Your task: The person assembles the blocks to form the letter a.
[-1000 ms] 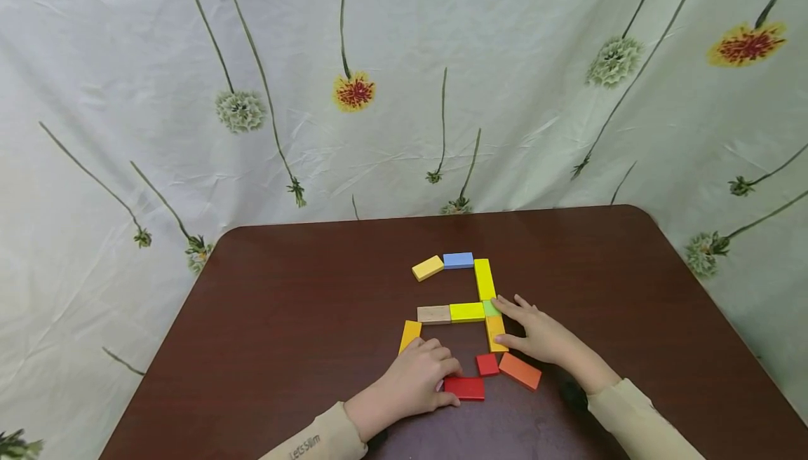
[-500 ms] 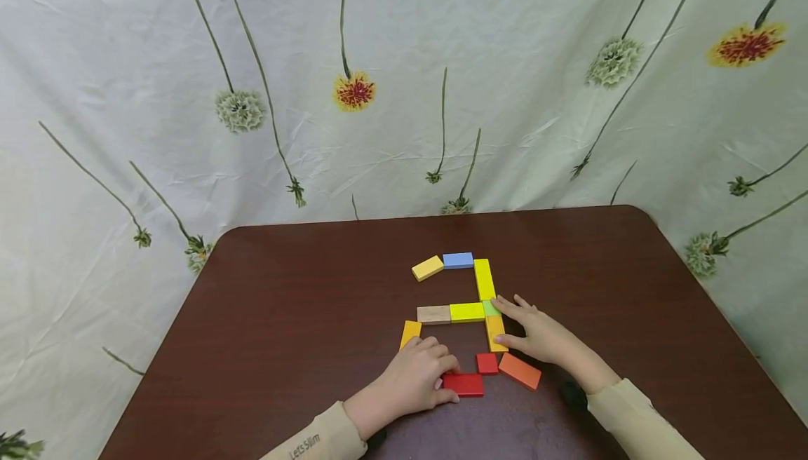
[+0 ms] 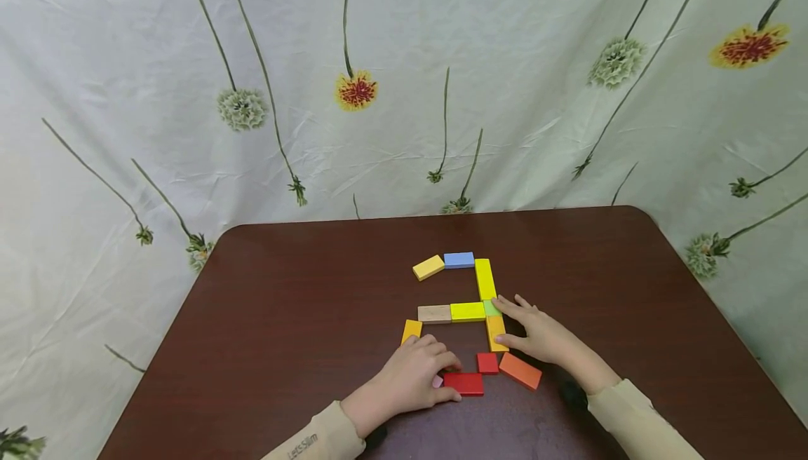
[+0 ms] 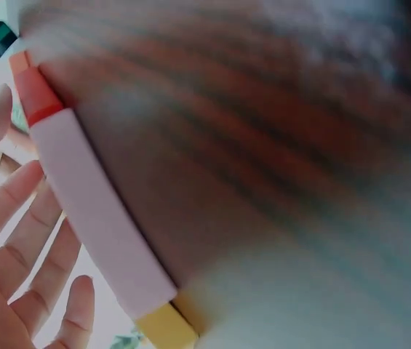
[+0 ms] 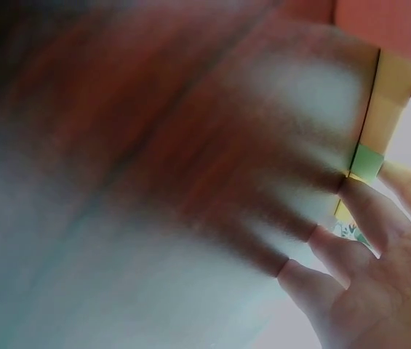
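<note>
My left hand (image 3: 413, 372) pinches the left end of a red rectangular block (image 3: 466, 384), thumb on its near edge and index finger on its far edge. A pink block (image 4: 103, 211) lies under that hand, mostly hidden in the head view, between the red block and a yellow-orange block (image 3: 411, 331). My right hand (image 3: 543, 334) has its fingers spread. Its index finger touches a small green block (image 3: 491, 308), and its thumb rests at a second yellow-orange block (image 3: 496, 335). Between the hands lie a small red block (image 3: 487, 362) and a tilted orange block (image 3: 520, 371).
Farther up the dark brown table (image 3: 303, 292) a pale yellow block (image 3: 428, 268), a blue block (image 3: 459, 261) and a long yellow block (image 3: 485, 279) form a bent line. A wooden block (image 3: 434, 315) meets another yellow block (image 3: 467, 312). Behind hangs a flowered cloth (image 3: 404, 151).
My left hand has shifted the red rectangular block slightly away from me, toward the small red block. My right hand has stayed in place.
</note>
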Demonstrator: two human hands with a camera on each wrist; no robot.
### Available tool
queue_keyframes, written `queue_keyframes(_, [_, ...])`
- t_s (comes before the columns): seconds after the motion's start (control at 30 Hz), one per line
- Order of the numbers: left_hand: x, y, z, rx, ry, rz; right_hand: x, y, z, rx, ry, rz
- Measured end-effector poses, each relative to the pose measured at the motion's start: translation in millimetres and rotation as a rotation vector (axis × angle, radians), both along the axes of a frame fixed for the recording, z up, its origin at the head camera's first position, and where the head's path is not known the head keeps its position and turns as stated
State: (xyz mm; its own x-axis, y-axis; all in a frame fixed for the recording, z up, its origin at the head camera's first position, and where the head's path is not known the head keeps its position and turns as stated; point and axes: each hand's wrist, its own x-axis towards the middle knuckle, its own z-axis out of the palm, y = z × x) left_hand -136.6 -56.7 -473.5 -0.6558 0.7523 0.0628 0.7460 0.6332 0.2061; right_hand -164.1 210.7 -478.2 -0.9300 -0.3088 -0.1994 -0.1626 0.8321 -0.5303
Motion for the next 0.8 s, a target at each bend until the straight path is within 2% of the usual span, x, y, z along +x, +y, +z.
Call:
queue_keyframes(0.13, [-3.6, -10.5, 3.5, 0.039, -0.064, 0.004, -0.4, 0, -0.4, 0.005, 0.002, 0.002])
queue_keyframes(0.27, [-6.3, -25.8, 5.9, 0.06, -0.084, -0.013, -0.8, 0, 0.3, 0.007, 0.003, 0.008])
queue_keyframes(0.47, [-6.1, -39.0, 5.7, 0.046, -0.011, -0.042, -1.3, 0, 1.2, 0.005, -0.001, 0.006])
queue_keyframes(0.8, [-7.4, -40.0, 1.6, 0.051, 0.043, -0.039, -0.6, 0, -0.1, 0.017, -0.007, -0.004])
